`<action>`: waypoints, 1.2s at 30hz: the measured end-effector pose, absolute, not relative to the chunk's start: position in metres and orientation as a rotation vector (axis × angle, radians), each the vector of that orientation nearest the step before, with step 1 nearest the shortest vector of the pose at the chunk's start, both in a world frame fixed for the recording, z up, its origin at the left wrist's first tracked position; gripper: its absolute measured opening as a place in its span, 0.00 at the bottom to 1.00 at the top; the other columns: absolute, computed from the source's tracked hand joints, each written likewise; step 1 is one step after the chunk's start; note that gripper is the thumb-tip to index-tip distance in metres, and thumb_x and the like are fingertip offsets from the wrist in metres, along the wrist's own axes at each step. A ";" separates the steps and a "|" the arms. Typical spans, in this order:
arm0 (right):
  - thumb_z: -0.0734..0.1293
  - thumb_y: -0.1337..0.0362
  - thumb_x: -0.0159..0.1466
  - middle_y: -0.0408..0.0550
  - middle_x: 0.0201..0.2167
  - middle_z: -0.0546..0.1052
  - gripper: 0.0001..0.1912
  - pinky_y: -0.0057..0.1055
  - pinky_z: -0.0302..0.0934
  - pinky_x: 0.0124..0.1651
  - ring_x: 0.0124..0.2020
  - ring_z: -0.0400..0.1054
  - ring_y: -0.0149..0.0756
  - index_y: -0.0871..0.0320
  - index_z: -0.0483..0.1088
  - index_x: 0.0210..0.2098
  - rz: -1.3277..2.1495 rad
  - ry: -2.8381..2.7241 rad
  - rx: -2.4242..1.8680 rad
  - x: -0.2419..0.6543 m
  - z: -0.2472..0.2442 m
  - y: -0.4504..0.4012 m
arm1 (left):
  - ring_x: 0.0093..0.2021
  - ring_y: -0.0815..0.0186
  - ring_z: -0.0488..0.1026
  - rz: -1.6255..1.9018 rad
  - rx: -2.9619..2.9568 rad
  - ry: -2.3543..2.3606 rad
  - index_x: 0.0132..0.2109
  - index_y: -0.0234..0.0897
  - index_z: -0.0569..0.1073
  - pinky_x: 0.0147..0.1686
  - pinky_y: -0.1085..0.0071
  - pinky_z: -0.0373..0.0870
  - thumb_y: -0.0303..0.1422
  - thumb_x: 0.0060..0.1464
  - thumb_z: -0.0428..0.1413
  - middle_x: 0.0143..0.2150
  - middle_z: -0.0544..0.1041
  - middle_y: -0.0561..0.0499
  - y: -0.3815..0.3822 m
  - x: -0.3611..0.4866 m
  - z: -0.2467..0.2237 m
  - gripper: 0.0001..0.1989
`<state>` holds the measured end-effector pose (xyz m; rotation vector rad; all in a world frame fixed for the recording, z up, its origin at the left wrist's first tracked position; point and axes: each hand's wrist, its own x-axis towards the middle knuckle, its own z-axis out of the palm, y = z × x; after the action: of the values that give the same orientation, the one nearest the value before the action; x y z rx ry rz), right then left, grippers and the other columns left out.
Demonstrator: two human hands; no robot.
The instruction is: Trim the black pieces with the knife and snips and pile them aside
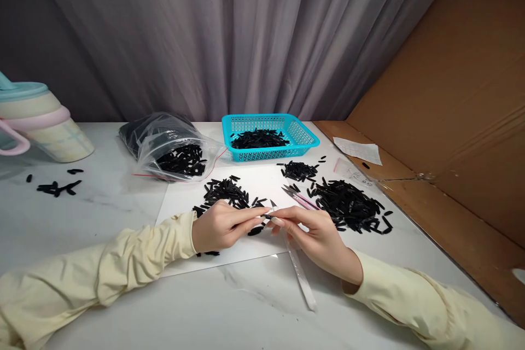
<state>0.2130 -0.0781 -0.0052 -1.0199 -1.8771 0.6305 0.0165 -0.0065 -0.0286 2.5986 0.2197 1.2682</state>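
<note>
Head view: curtain point(197, 38) backs marbled table point(184, 306) (both hands' point(217, 225) point(318, 235) fingers point(248, 213) pinch a black piece point(268, 217)).

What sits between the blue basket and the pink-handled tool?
In the head view, a small pile of black pieces lies between the blue basket and the pink-handled tool.

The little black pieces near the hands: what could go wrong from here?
The pointed white tool is close to the left hand and right hand, so it might nick them. The small black piece pinched between them could slip away. The clear bag seems open, so a knock might spill its black pieces.
</note>
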 end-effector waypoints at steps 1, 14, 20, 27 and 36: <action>0.61 0.69 0.65 0.44 0.26 0.78 0.07 0.22 0.65 0.28 0.25 0.72 0.28 0.59 0.72 0.37 0.668 -1.863 -1.028 0.213 -0.005 -0.078 | 0.12 0.77 0.58 1.265 2.598 0.217 0.47 0.27 0.73 0.13 0.76 0.52 0.26 0.60 0.48 0.14 0.68 0.59 -0.006 0.016 -0.029 0.12; 0.61 0.63 0.66 0.46 0.26 0.77 0.10 0.22 0.65 0.24 0.25 0.72 0.29 0.60 0.72 0.34 0.892 -1.747 -1.058 0.212 -0.006 -0.078 | 0.11 0.76 0.58 1.230 2.620 0.239 0.47 0.28 0.72 0.13 0.76 0.52 0.26 0.60 0.49 0.13 0.67 0.60 -0.007 0.016 -0.028 0.12; 0.62 0.64 0.65 0.45 0.26 0.78 0.08 0.23 0.67 0.26 0.23 0.71 0.29 0.59 0.73 0.36 0.783 -1.783 -1.048 0.213 -0.002 -0.078 | 0.11 0.77 0.57 1.262 2.591 0.233 0.47 0.30 0.72 0.13 0.77 0.53 0.26 0.59 0.50 0.14 0.68 0.60 -0.008 0.017 -0.027 0.11; 0.63 0.66 0.64 0.45 0.26 0.78 0.07 0.22 0.67 0.25 0.23 0.72 0.28 0.59 0.73 0.38 0.783 -1.780 -1.016 0.214 -0.003 -0.078 | 0.12 0.77 0.58 1.257 2.615 0.235 0.49 0.31 0.71 0.14 0.77 0.54 0.25 0.58 0.51 0.16 0.72 0.58 -0.008 0.016 -0.028 0.12; 0.64 0.67 0.63 0.46 0.28 0.78 0.07 0.22 0.70 0.28 0.25 0.73 0.29 0.60 0.73 0.39 0.799 -1.769 -1.018 0.213 -0.002 -0.079 | 0.12 0.77 0.58 1.274 2.612 0.216 0.50 0.31 0.71 0.14 0.77 0.54 0.24 0.58 0.51 0.17 0.72 0.58 -0.008 0.016 -0.028 0.13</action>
<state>0.2126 -0.0788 -0.0017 -1.0176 -1.7690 0.7994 0.0157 -0.0076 -0.0281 2.6116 0.2163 1.2745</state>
